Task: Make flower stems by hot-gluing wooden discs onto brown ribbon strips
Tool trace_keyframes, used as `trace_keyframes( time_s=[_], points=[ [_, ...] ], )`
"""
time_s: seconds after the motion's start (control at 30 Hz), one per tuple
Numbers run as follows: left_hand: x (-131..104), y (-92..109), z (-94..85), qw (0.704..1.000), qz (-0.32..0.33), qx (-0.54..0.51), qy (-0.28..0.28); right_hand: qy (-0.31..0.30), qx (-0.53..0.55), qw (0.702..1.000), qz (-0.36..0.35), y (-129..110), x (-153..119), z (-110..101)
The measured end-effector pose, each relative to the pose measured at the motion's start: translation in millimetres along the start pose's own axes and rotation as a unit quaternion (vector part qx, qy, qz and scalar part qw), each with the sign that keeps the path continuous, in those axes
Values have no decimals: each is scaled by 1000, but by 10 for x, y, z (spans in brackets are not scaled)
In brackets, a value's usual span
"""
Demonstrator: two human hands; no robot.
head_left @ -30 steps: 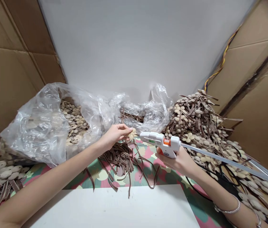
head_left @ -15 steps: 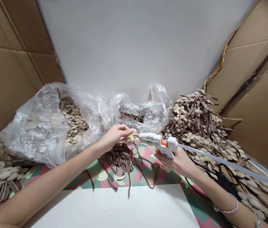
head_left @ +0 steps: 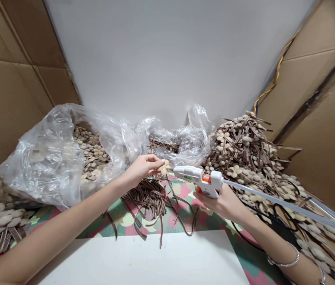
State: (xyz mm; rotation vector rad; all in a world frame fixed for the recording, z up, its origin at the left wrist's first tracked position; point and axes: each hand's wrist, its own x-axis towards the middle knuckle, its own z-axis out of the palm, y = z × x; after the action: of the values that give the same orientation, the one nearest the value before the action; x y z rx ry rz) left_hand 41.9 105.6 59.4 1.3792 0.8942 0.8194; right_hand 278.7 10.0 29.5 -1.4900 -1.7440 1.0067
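Observation:
Between thumb and fingers, my left hand (head_left: 145, 169) pinches a small beige fabric flower (head_left: 165, 168) by its edge. My right hand (head_left: 225, 202) is wrapped around the handle of a white and orange hot glue gun (head_left: 198, 177). Its nozzle points left and is at the flower; whether it touches is too small to tell. A long clear glue stick (head_left: 262, 194) runs out of the gun's back over my right forearm. Below my left hand lies a bundle of brown checked ribbon strips (head_left: 148, 200), some of them curling toward the front.
A clear plastic bag (head_left: 51, 150) of beige flowers stands on the left, with crumpled plastic (head_left: 189, 142) at the back. Flowers with ribbons are heaped at right (head_left: 250, 146). A white board (head_left: 155, 261) lies in front on the patterned cloth (head_left: 182, 190). Cardboard walls (head_left: 10, 99) flank both sides.
My left hand and the flower have shifted very slightly left, leaving a little more room before the glue gun's nozzle. The grip of both hands stays the same.

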Motion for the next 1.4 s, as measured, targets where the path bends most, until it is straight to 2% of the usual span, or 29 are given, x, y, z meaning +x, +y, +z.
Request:
trace_keyframes(
  time_s=[0.27,0.47,0.57,0.67,0.73,0.87,1.03,1.2,1.3,1.4],
  points=[
    [0,25,-15,1000,-11,-1,10,8,-12,1000,-15,11,-8,-13],
    [8,8,-36,1000,-12,-9,-2,4,-22,1000,-13,-15,-23,-10],
    [15,8,-54,1000,-6,-16,-12,50,-105,993,-18,11,13,-38],
    [18,40,-99,1000,5,7,-19,100,-212,970,-59,84,77,-126],
    [10,83,-141,998,13,54,-25,79,-260,957,-105,139,114,-207],
    [-37,190,-224,993,41,109,-35,-24,-324,931,-163,230,148,-319],
    [-83,269,-301,989,57,136,-13,-101,-384,909,-129,348,114,-275],
    [-83,258,-366,985,83,150,-36,-115,-399,902,-118,422,10,-297],
    [-111,282,-382,981,96,162,-53,-147,-387,902,-123,371,-9,-424],
    [-162,342,-378,979,88,180,-49,-175,-348,913,-122,192,61,-481]
  ],
)
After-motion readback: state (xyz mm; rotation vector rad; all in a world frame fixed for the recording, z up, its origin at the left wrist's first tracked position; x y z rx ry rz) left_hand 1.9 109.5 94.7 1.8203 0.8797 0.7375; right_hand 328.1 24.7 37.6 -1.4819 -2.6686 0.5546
